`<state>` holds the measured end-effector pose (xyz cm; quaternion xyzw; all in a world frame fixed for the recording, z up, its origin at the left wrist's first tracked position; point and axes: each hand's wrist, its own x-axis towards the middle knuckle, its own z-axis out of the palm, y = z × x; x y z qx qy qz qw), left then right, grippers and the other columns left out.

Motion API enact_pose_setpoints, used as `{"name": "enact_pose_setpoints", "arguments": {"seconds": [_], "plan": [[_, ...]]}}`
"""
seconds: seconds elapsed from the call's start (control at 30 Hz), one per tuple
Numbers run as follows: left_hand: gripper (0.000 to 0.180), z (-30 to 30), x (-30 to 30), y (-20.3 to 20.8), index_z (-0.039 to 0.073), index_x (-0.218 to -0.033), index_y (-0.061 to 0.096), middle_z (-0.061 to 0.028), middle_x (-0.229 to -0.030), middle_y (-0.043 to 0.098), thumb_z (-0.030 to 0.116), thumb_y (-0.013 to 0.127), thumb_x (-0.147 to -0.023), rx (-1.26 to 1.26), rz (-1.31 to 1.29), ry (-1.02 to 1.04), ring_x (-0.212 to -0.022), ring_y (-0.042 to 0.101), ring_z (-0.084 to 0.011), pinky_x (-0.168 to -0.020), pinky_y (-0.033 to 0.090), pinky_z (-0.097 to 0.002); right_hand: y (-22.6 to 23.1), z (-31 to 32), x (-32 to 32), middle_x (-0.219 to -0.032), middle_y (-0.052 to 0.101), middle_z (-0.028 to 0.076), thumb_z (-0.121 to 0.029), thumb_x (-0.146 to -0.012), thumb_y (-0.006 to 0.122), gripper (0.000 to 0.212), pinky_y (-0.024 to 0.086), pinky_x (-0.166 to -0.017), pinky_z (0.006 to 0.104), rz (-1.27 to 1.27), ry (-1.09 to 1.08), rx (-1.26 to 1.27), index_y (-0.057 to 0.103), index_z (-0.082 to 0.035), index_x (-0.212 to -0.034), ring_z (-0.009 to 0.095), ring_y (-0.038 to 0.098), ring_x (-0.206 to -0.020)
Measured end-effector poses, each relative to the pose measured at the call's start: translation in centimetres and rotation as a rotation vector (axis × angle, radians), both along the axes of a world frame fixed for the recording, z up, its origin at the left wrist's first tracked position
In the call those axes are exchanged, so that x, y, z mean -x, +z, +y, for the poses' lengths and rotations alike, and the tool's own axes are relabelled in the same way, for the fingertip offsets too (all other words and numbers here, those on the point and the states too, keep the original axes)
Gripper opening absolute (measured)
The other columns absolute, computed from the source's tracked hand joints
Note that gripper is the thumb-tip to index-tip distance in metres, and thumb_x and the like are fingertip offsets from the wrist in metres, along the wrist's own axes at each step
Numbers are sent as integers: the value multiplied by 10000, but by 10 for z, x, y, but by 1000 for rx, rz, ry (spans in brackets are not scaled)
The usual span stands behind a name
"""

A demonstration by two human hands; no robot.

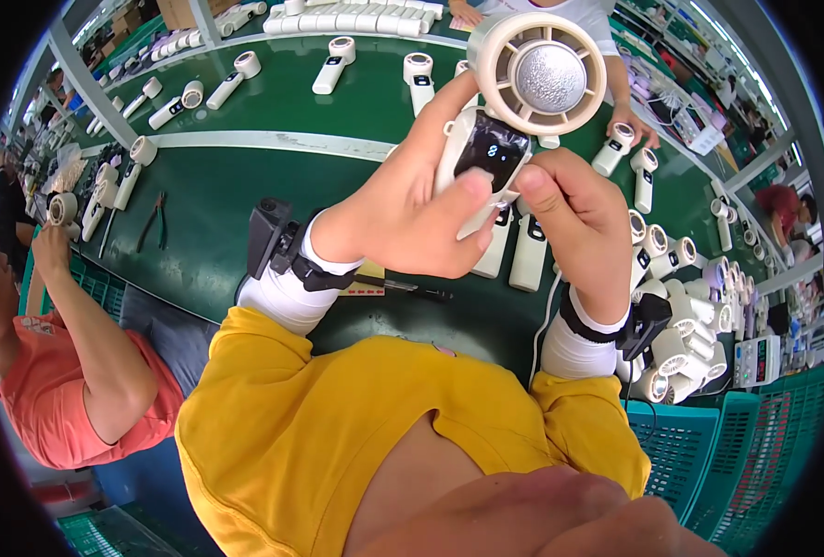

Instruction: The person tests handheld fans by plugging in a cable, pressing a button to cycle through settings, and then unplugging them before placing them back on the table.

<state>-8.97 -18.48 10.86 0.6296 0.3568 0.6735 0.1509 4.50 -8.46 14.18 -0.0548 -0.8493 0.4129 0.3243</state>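
Observation:
A cream handheld fan (549, 79) is raised in front of me, with a round ribbed head, a silver centre and a lit dark display on its handle. My left hand (407, 209) is wrapped round that handle, its thumb pressed on the lower display. At the handle's right side my right hand (579, 213) is closed in a pinch; what its fingertips hold is hidden. A white cable (546, 325) hangs just below the right hand. Under my hands, another cream fan (528, 255) lies on the green table, partly covered.
Several fans are spread over the green bench (273, 172). A pile of fans (686, 339) lies at the right, above teal crates (681, 446). Pliers (155, 223) rest at the left, near a co-worker in orange (87, 390) who holds a fan. Another person's hands (630, 125) touch a fan opposite.

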Motion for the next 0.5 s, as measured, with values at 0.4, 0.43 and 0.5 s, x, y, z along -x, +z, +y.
{"name": "enact_pose_setpoints", "arguments": {"seconds": [0.4, 0.43, 0.5], "plan": [[484, -115, -5, 13, 9, -1169, 326, -187, -1067, 432, 226, 487, -768, -181, 2, -6, -756, 496, -244, -611, 418, -342, 8, 9, -24, -691, 543, 46, -152, -835, 508, 216, 222, -440, 180, 678, -379, 84, 556, 58, -825, 36, 325, -478], [496, -122, -4, 15, 11, -1172, 324, -188, -1069, 431, 254, 487, -771, -207, 16, 17, -765, 493, -256, -621, 417, -354, 8, 9, -26, -694, 544, 52, -151, -835, 505, 221, 215, -438, 182, 683, -406, 86, 553, 65, -830, 34, 315, -475], [523, -124, 12, 30, 16, -1178, 318, -190, -1072, 428, 309, 486, -777, -266, 52, 77, -784, 486, -278, -640, 415, -380, 11, 4, -31, -697, 545, 57, -150, -834, 501, 227, 207, -436, 184, 684, -418, 96, 549, 71, -835, 32, 306, -472]]}}
